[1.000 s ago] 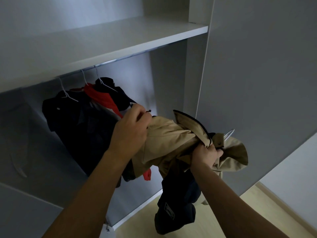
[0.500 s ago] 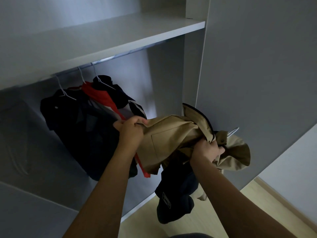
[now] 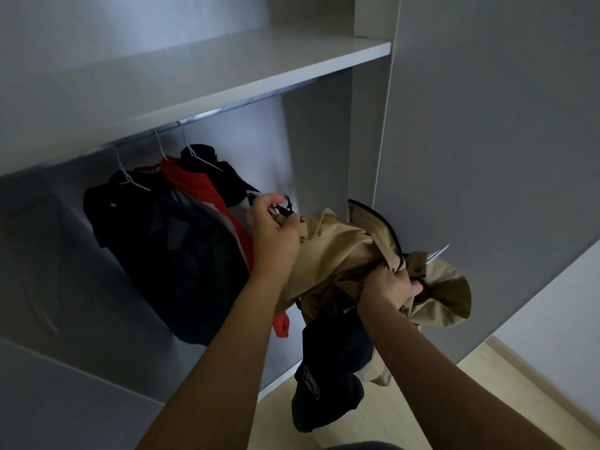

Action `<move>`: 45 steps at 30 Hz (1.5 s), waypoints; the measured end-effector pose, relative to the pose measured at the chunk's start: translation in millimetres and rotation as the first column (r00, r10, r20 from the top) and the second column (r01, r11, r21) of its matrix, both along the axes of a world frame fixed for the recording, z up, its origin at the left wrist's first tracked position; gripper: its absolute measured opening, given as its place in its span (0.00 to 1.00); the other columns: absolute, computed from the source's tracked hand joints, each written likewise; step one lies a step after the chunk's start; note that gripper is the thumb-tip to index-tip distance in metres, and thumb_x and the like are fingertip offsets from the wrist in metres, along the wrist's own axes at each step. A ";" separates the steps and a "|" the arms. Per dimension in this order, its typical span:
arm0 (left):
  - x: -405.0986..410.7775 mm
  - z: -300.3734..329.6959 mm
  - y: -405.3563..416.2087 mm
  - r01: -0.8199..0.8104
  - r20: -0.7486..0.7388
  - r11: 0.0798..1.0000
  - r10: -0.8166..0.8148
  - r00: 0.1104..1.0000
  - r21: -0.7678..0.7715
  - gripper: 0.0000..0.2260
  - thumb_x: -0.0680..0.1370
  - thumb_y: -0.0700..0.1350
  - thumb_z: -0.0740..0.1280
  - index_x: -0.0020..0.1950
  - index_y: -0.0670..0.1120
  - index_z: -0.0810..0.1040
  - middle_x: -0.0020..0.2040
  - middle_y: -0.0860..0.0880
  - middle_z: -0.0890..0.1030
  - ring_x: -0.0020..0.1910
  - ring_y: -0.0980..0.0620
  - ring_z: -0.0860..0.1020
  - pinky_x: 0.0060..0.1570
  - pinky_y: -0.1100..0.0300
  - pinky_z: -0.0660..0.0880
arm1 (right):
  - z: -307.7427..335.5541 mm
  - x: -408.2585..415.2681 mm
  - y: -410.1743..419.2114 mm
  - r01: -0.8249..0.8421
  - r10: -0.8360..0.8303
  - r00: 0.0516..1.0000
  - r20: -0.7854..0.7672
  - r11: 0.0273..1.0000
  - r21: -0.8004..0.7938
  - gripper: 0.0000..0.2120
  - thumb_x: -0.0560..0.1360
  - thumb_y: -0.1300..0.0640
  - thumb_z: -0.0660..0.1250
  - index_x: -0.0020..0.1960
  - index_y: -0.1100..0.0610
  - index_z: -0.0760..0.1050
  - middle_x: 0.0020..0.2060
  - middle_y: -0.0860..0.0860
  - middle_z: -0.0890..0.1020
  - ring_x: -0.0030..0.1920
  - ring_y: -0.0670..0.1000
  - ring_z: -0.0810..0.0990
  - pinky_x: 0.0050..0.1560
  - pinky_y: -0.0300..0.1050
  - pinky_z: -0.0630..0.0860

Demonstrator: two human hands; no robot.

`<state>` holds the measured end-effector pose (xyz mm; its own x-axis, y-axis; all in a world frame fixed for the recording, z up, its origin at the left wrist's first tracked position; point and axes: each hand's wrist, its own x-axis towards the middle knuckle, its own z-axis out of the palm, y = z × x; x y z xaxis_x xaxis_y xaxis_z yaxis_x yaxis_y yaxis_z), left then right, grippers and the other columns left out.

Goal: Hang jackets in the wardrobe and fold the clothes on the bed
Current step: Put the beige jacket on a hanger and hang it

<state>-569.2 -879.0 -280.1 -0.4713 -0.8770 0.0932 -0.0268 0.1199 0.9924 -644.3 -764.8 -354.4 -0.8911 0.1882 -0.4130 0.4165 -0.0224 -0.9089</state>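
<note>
A tan jacket [image 3: 341, 251] with dark lining is bunched up in front of the open wardrobe. My left hand [image 3: 274, 233] pinches its left edge near a small black clip. My right hand [image 3: 389, 287] grips the bunched collar; a thin metal hanger tip [image 3: 438, 253] pokes out just above that hand. The dark lining [image 3: 328, 384] hangs down below. Three jackets, dark ones [image 3: 168, 248] and a red one [image 3: 207, 186], hang on white hangers from the rail [image 3: 227, 107].
A white shelf [image 3: 227, 69] runs above the rail. The wardrobe's grey side panel [image 3: 487, 141] stands to the right. Pale wooden floor [image 3: 470, 401] shows at the bottom right. Rail space lies between the hung jackets and the right wall.
My left hand has shifted up along the tan jacket's edge to the black clip. The jacket stays bunched in my right hand, and the view has tilted slightly.
</note>
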 end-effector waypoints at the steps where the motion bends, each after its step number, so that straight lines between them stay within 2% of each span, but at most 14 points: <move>1: -1.2 -1.8 -0.2 0.006 -0.033 0.999 -0.004 0.999 0.046 0.17 0.77 0.34 0.67 0.55 0.57 0.72 0.65 0.47 0.71 0.53 0.54 0.78 0.53 0.60 0.79 | 0.3 0.7 1.0 -0.004 0.004 1.000 -0.001 1.000 0.002 0.17 0.81 0.56 0.54 0.63 0.58 0.77 0.68 0.54 0.62 0.57 0.58 0.71 0.56 0.45 0.65; 5: -1.3 6.5 -3.7 -0.038 -0.209 0.895 0.145 0.967 0.445 0.13 0.78 0.33 0.67 0.61 0.43 0.74 0.52 0.47 0.79 0.47 0.53 0.81 0.53 0.58 0.80 | -1.3 4.7 3.9 -0.025 0.025 0.999 -0.027 1.000 0.000 0.16 0.80 0.57 0.55 0.61 0.60 0.77 0.66 0.53 0.62 0.54 0.56 0.70 0.57 0.46 0.65; 9: -1.7 8.4 -11.4 -0.014 -0.160 0.900 0.092 0.983 0.435 0.11 0.78 0.32 0.64 0.54 0.47 0.76 0.51 0.45 0.79 0.48 0.49 0.81 0.55 0.52 0.79 | -1.1 9.7 5.2 -0.065 0.068 0.994 -0.081 0.997 0.038 0.15 0.80 0.56 0.56 0.60 0.62 0.77 0.65 0.54 0.63 0.55 0.58 0.70 0.55 0.44 0.63; 12: -13.5 15.5 -22.7 0.042 0.210 0.996 -0.057 0.976 0.077 0.20 0.78 0.29 0.60 0.62 0.52 0.73 0.58 0.45 0.75 0.49 0.49 0.78 0.50 0.53 0.78 | 0.1 14.5 4.6 -0.099 0.109 0.987 -0.121 0.991 0.092 0.16 0.80 0.57 0.56 0.62 0.62 0.76 0.68 0.55 0.62 0.60 0.58 0.70 0.55 0.43 0.61; 15: -38.5 40.3 -33.5 0.244 0.697 0.969 -0.200 0.688 0.036 0.11 0.79 0.35 0.63 0.60 0.43 0.78 0.60 0.43 0.77 0.55 0.44 0.78 0.52 0.55 0.74 | 0.6 18.6 6.4 -0.140 0.158 0.975 -0.154 0.983 0.117 0.15 0.79 0.61 0.55 0.59 0.62 0.76 0.66 0.52 0.62 0.56 0.55 0.68 0.55 0.43 0.61; 18: -61.9 42.0 -38.8 0.348 0.819 0.937 -0.187 0.543 -0.017 0.05 0.80 0.42 0.64 0.52 0.44 0.78 0.55 0.44 0.80 0.46 0.48 0.75 0.48 0.58 0.68 | -0.7 22.2 10.5 -0.174 0.203 0.961 -0.190 0.972 0.158 0.14 0.77 0.63 0.54 0.56 0.63 0.77 0.58 0.48 0.60 0.54 0.53 0.67 0.55 0.42 0.60; 22: -83.7 20.7 -31.5 0.247 0.797 0.965 -0.213 0.565 0.083 0.42 0.67 0.76 0.60 0.66 0.44 0.74 0.60 0.45 0.78 0.56 0.43 0.76 0.49 0.53 0.72 | 0.6 28.7 19.0 -0.210 0.264 0.938 -0.224 0.948 0.241 0.14 0.77 0.63 0.55 0.57 0.60 0.77 0.60 0.49 0.60 0.59 0.55 0.68 0.54 0.40 0.59; 26: -112.4 15.5 -13.3 0.339 0.806 0.938 -0.257 0.533 0.075 0.53 0.56 0.83 0.60 0.71 0.49 0.72 0.65 0.46 0.76 0.62 0.42 0.75 0.56 0.49 0.74 | -6.7 30.0 26.7 -0.232 0.321 0.899 -0.297 0.926 0.298 0.14 0.78 0.61 0.58 0.59 0.57 0.79 0.55 0.46 0.58 0.56 0.51 0.67 0.54 0.37 0.61; 29: -125.8 13.2 -1.5 0.464 0.782 0.870 -0.402 0.476 0.165 0.34 0.69 0.70 0.66 0.65 0.48 0.75 0.61 0.48 0.77 0.60 0.44 0.75 0.64 0.46 0.71 | -15.1 28.5 30.7 -0.226 0.337 0.882 -0.329 0.916 0.332 0.14 0.78 0.59 0.60 0.60 0.53 0.79 0.53 0.44 0.57 0.54 0.50 0.67 0.53 0.38 0.65; 32: -135.4 0.6 -6.1 0.597 0.855 0.802 -0.303 0.420 -0.009 0.08 0.76 0.47 0.66 0.48 0.43 0.79 0.49 0.44 0.80 0.46 0.46 0.78 0.51 0.54 0.77 | -20.5 23.0 34.9 -0.248 0.347 0.881 -0.322 0.918 0.310 0.13 0.78 0.58 0.62 0.60 0.52 0.79 0.51 0.45 0.59 0.54 0.50 0.69 0.51 0.40 0.68; 36: -114.5 2.2 -22.8 0.738 0.833 0.486 -0.037 0.552 -0.468 0.12 0.81 0.45 0.61 0.44 0.41 0.79 0.54 0.43 0.76 0.50 0.43 0.77 0.46 0.53 0.73 | -27.1 6.1 49.9 -0.526 0.536 0.818 -0.208 0.844 0.107 0.20 0.71 0.51 0.69 0.63 0.48 0.77 0.54 0.47 0.60 0.57 0.49 0.65 0.63 0.43 0.70; 40: -60.8 17.6 -30.8 0.781 0.769 -0.018 -0.189 0.610 -0.624 0.07 0.77 0.41 0.65 0.48 0.43 0.83 0.44 0.49 0.67 0.42 0.47 0.71 0.35 0.51 0.70 | -31.3 -8.9 70.2 -0.536 0.528 0.843 -0.100 0.813 -0.227 0.23 0.65 0.41 0.66 0.59 0.40 0.80 0.58 0.44 0.63 0.65 0.52 0.65 0.69 0.49 0.65; 43: -31.9 24.4 -25.1 0.725 0.740 -0.160 -0.212 0.638 -0.670 0.13 0.77 0.41 0.60 0.53 0.47 0.84 0.43 0.48 0.69 0.40 0.50 0.69 0.33 0.57 0.64 | -22.7 -17.5 63.2 -0.546 0.526 0.838 -0.149 0.811 -0.211 0.19 0.67 0.39 0.70 0.58 0.33 0.78 0.58 0.45 0.65 0.66 0.51 0.67 0.71 0.53 0.66; 45: -19.9 26.4 -25.0 0.710 0.719 -0.139 -0.243 0.651 -0.690 0.16 0.77 0.42 0.57 0.52 0.46 0.85 0.42 0.48 0.70 0.40 0.52 0.69 0.34 0.60 0.62 | -13.5 -17.2 52.1 -0.626 0.598 0.774 -0.209 0.772 -0.109 0.21 0.68 0.42 0.72 0.60 0.29 0.74 0.57 0.45 0.65 0.64 0.51 0.67 0.69 0.53 0.70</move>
